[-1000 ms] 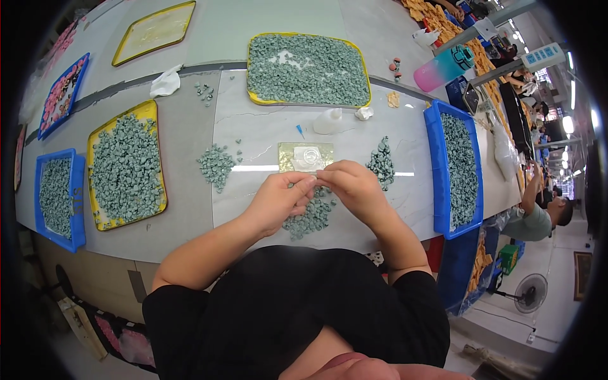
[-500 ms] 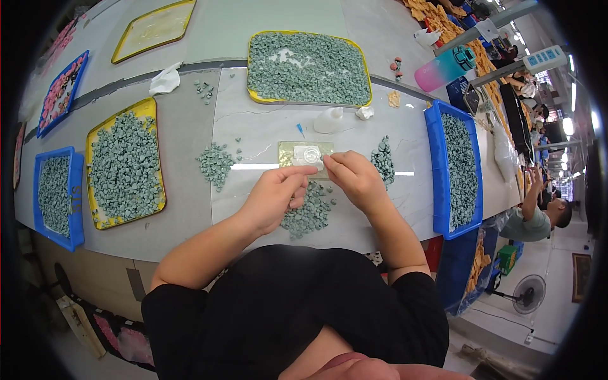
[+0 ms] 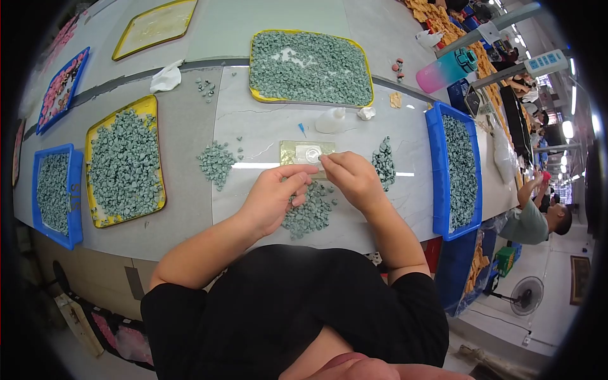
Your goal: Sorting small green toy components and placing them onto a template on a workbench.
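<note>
Both my hands meet at the near edge of a flat, yellowish clear block (image 3: 288, 152) with a white round piece (image 3: 312, 153) on it. My left hand (image 3: 269, 195) has its index finger stretched toward the right fingertips, the other fingers curled; whether it grips anything is hidden. My right hand (image 3: 353, 179) is closed in a pinch beside the round piece, and what lies between its fingertips is too small to make out. Below the hands spreads a pile of small grey-green pieces (image 3: 307, 218). Similar piles lie to the left (image 3: 216, 163) and right (image 3: 383, 166).
Behind the block are a blue dispensing tip (image 3: 302, 130), a white bottle (image 3: 330, 120) and crumpled tissue (image 3: 366, 113). Yellow trays (image 3: 259, 97) and blue bins (image 3: 437, 196) of green pieces surround the work spot. A pink-teal drink bottle (image 3: 437, 72) lies back right. Another person (image 3: 531, 225) is at far right.
My hands stay almost in place, with only slight finger movement at the block. The whole view shifts a little. At far right, the other person's arm has moved.
</note>
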The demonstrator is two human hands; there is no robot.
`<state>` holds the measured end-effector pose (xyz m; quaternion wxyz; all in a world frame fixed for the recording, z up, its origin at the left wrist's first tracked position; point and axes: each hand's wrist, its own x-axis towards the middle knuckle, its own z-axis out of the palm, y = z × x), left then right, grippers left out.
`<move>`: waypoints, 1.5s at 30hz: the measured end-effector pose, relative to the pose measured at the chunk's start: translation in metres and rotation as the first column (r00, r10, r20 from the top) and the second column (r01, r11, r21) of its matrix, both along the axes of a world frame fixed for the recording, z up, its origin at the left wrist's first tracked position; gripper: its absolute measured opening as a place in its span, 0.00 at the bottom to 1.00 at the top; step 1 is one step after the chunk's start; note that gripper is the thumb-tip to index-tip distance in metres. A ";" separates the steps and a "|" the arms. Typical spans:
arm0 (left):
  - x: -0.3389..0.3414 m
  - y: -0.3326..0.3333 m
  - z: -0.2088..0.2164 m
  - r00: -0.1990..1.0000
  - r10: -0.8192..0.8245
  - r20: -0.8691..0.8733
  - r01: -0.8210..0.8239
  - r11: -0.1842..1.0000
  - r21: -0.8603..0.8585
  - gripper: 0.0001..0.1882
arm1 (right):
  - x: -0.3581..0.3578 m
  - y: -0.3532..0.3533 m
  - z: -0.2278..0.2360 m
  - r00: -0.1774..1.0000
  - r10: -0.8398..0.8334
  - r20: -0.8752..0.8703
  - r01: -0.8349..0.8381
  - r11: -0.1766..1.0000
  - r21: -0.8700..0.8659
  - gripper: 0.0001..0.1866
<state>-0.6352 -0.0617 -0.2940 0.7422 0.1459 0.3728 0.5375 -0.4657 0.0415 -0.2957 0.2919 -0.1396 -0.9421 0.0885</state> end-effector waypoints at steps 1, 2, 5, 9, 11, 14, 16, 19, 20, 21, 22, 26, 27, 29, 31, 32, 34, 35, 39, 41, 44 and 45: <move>0.001 0.000 0.001 1.000 0.000 0.000 0.000 1.000 0.000 0.08 | 0.000 -0.001 -0.001 0.998 -0.036 -0.047 0.031 0.995 -0.098 0.14; 0.002 -0.001 0.003 0.998 0.050 -0.029 -0.050 0.999 0.005 0.08 | -0.001 -0.003 0.000 0.998 -0.034 -0.047 0.029 0.995 -0.099 0.14; 0.000 -0.001 0.002 0.995 0.094 -0.027 -0.094 0.996 0.005 0.09 | -0.002 -0.008 0.002 0.970 -0.201 -0.135 0.132 0.906 -0.402 0.14; 0.000 0.001 0.004 0.992 0.118 0.043 -0.117 0.993 -0.015 0.10 | 0.003 -0.010 0.004 0.922 -0.370 -0.110 0.030 0.351 -0.936 0.07; 0.001 0.001 0.003 0.992 0.118 0.051 -0.118 0.993 -0.013 0.09 | 0.003 -0.010 0.007 0.916 -0.393 -0.082 -0.016 0.168 -0.986 0.07; 0.003 0.002 0.002 0.994 0.100 0.039 -0.100 0.995 -0.012 0.09 | 0.004 -0.009 0.008 0.915 -0.385 -0.122 -0.086 0.110 -0.990 0.07; 0.004 0.002 0.003 0.997 0.080 0.019 -0.080 0.997 -0.014 0.09 | 0.005 -0.011 0.008 0.912 -0.393 -0.117 -0.078 0.114 -0.990 0.06; 0.004 0.002 0.004 0.995 0.064 0.081 -0.059 0.996 -0.071 0.09 | 0.003 -0.019 0.014 0.906 -0.412 -0.095 -0.010 0.204 -0.979 0.05; 0.005 0.003 0.002 0.992 0.057 0.111 -0.048 0.995 -0.087 0.10 | 0.003 -0.020 0.013 0.907 -0.411 -0.096 -0.011 0.205 -0.979 0.05; 0.005 0.003 0.002 0.989 0.051 0.140 -0.036 0.994 -0.103 0.12 | 0.004 -0.021 0.010 0.923 -0.355 -0.147 0.039 0.466 -0.884 0.04; 0.006 0.003 0.003 0.989 0.051 0.140 -0.037 0.994 -0.103 0.12 | 0.004 -0.022 0.009 0.941 -0.288 -0.180 0.075 0.692 -0.718 0.04; 0.007 0.002 0.006 0.996 0.004 0.086 0.004 0.995 -0.096 0.16 | -0.003 -0.029 0.017 0.950 -0.181 -0.255 0.056 0.901 -0.430 0.10; 0.008 0.001 0.007 0.997 -0.003 0.081 0.011 0.996 -0.090 0.16 | -0.004 -0.030 0.016 0.952 -0.132 -0.278 0.029 0.938 -0.347 0.12; 0.009 0.000 0.003 0.997 -0.009 0.082 0.015 0.997 -0.077 0.16 | -0.005 -0.031 0.016 0.952 -0.081 -0.295 0.001 0.965 -0.260 0.13; 0.011 -0.001 0.003 0.996 -0.013 0.083 0.019 0.998 -0.064 0.16 | -0.005 -0.031 0.017 0.964 0.016 -0.267 -0.053 0.990 -0.130 0.16; 0.012 -0.002 0.005 0.998 -0.003 0.069 0.008 0.998 -0.063 0.16 | -0.006 -0.031 0.017 0.964 0.016 -0.267 -0.053 0.990 -0.130 0.16; 0.014 -0.002 0.007 0.998 0.007 0.056 -0.003 0.998 -0.063 0.17 | -0.006 -0.032 0.018 0.967 0.057 -0.249 -0.073 0.996 -0.056 0.14; 0.014 -0.003 0.007 0.999 0.011 0.043 -0.008 0.999 -0.054 0.17 | -0.005 -0.032 0.017 0.967 0.055 -0.249 -0.072 0.996 -0.056 0.14; 0.015 -0.006 0.008 1.000 0.020 0.024 -0.019 0.999 -0.027 0.16 | -0.005 -0.036 0.016 0.974 0.080 -0.212 -0.087 0.996 -0.021 0.15; 0.015 -0.008 0.007 1.000 0.022 0.021 -0.022 1.000 -0.020 0.16 | -0.006 -0.039 0.016 0.977 0.081 -0.197 -0.084 0.996 -0.005 0.15; 0.017 -0.011 0.008 0.999 0.049 0.005 -0.048 0.999 -0.012 0.14 | -0.009 -0.045 0.015 0.973 0.067 -0.221 -0.057 0.997 0.052 0.15; 0.019 -0.012 0.009 0.997 0.072 -0.007 -0.072 0.997 -0.010 0.13 | -0.010 -0.046 0.015 0.973 0.059 -0.225 -0.046 0.997 0.062 0.15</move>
